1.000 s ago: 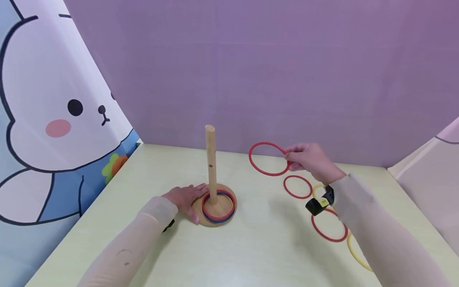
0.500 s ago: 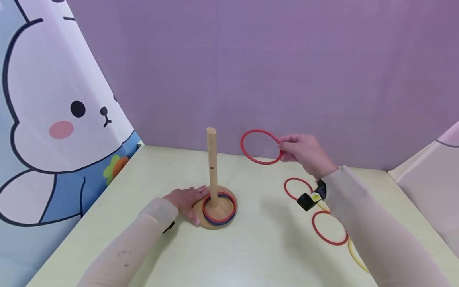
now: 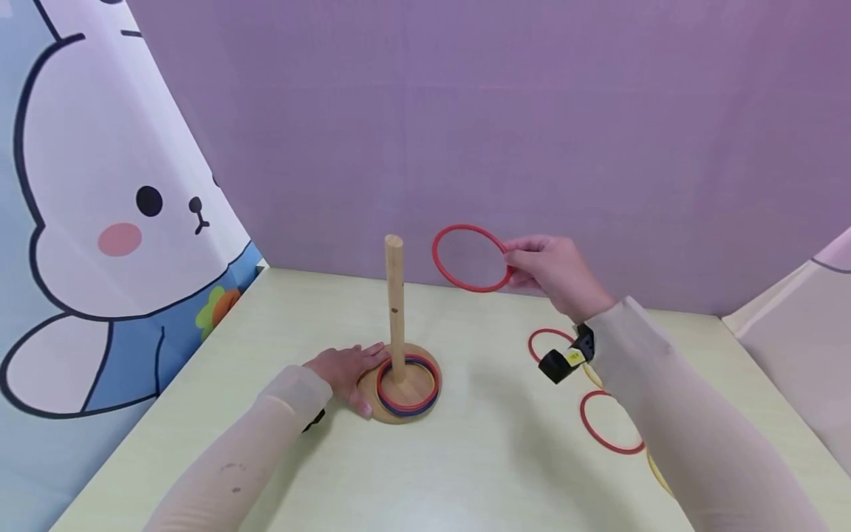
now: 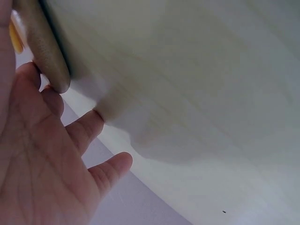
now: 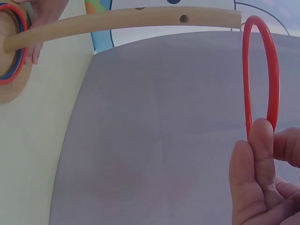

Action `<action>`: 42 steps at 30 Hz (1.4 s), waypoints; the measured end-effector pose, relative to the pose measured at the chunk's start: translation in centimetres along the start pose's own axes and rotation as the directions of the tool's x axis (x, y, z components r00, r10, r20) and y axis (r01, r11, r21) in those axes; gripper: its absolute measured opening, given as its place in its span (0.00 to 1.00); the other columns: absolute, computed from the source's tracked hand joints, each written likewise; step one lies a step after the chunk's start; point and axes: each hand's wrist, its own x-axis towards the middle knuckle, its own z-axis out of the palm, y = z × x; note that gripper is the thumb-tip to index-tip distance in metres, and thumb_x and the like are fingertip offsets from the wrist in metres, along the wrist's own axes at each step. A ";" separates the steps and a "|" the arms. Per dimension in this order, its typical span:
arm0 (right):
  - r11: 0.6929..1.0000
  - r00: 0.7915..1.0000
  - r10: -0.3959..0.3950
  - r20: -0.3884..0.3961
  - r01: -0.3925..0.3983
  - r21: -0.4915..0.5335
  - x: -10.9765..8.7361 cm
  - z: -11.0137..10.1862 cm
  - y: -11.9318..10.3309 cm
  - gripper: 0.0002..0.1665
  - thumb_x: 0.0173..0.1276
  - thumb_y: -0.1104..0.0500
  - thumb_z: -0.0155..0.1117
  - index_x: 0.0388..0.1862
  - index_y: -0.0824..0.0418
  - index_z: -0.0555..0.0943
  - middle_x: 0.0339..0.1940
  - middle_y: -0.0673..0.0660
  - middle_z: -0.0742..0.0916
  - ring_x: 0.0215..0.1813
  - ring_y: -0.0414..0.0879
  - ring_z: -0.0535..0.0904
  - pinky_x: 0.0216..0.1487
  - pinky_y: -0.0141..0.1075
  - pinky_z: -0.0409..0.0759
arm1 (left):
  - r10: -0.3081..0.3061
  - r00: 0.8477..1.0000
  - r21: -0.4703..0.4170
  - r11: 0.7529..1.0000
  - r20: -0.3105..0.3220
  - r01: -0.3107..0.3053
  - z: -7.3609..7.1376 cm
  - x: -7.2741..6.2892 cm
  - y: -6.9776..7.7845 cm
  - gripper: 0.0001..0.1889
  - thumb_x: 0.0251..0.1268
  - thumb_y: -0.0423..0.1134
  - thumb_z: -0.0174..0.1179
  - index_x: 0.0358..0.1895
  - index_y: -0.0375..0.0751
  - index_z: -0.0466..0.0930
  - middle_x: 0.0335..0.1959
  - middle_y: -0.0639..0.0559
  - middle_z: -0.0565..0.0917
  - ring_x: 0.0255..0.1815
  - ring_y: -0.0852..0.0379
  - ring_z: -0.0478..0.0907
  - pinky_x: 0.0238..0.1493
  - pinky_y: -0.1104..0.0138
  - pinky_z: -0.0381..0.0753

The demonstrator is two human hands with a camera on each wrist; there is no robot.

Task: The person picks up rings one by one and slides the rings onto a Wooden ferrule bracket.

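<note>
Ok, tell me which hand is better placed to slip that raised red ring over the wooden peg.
The right hand, most likely. It pinches the raised red ring near the top of the wooden peg, while the left hand holds no ring and touches the round wooden base.

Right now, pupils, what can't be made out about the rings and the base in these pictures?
Head view: most of the nearest yellow ring, hidden by the right sleeve.
Head view: part of the red ring lying farthest back, behind the black wrist device.
Right wrist view: bottom of the held red ring, covered by the right hand.
Right wrist view: part of the wooden base, cut off by the left edge.
</note>
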 end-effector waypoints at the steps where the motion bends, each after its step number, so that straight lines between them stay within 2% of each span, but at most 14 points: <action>1: 1.000 1.000 -0.002 -0.001 0.002 0.003 0.0 0.1 -0.1 0.20 0.68 0.60 0.61 0.55 0.70 0.77 0.35 0.55 0.85 0.26 0.42 0.81 0.44 0.36 0.82 | 0.001 1.000 0.000 1.000 -0.001 -0.001 0.0 -0.1 0.0 0.56 0.40 0.60 0.74 0.75 0.47 0.56 0.76 0.51 0.56 0.71 0.36 0.58 0.56 0.44 0.72; 12: 0.999 1.000 -0.018 -0.011 0.019 0.038 0.6 1.6 -1.2 0.19 0.68 0.61 0.61 0.55 0.69 0.78 0.38 0.59 0.84 0.29 0.46 0.82 0.44 0.36 0.82 | 0.011 1.000 0.000 1.000 0.002 -0.011 0.0 -0.2 0.1 0.56 0.41 0.61 0.74 0.75 0.44 0.55 0.76 0.48 0.56 0.71 0.35 0.58 0.55 0.43 0.72; 22: 0.995 0.999 -0.051 0.002 0.050 0.081 0.9 3.3 -2.1 0.17 0.68 0.63 0.60 0.53 0.70 0.79 0.35 0.59 0.85 0.25 0.44 0.81 0.41 0.35 0.83 | 0.022 1.000 -0.022 1.000 0.004 -0.021 0.3 0.1 -0.3 0.56 0.41 0.59 0.74 0.75 0.45 0.55 0.76 0.48 0.56 0.70 0.33 0.58 0.55 0.42 0.71; 30: 0.995 0.999 -0.041 0.006 0.041 0.095 0.9 4.7 -2.6 0.16 0.68 0.65 0.60 0.53 0.70 0.80 0.36 0.60 0.84 0.24 0.44 0.80 0.41 0.37 0.83 | 0.019 1.000 -0.021 1.000 0.005 -0.019 0.6 0.6 -0.5 0.56 0.40 0.60 0.74 0.75 0.46 0.55 0.76 0.49 0.56 0.70 0.34 0.58 0.56 0.42 0.70; 42: 0.997 1.000 -0.021 -0.006 0.021 0.079 0.7 5.8 -3.1 0.15 0.68 0.64 0.61 0.51 0.68 0.81 0.39 0.63 0.85 0.28 0.47 0.81 0.43 0.38 0.83 | 0.022 1.000 -0.012 1.000 0.013 -0.022 0.5 0.7 -0.1 0.57 0.41 0.61 0.73 0.75 0.47 0.54 0.76 0.49 0.55 0.70 0.33 0.57 0.57 0.42 0.70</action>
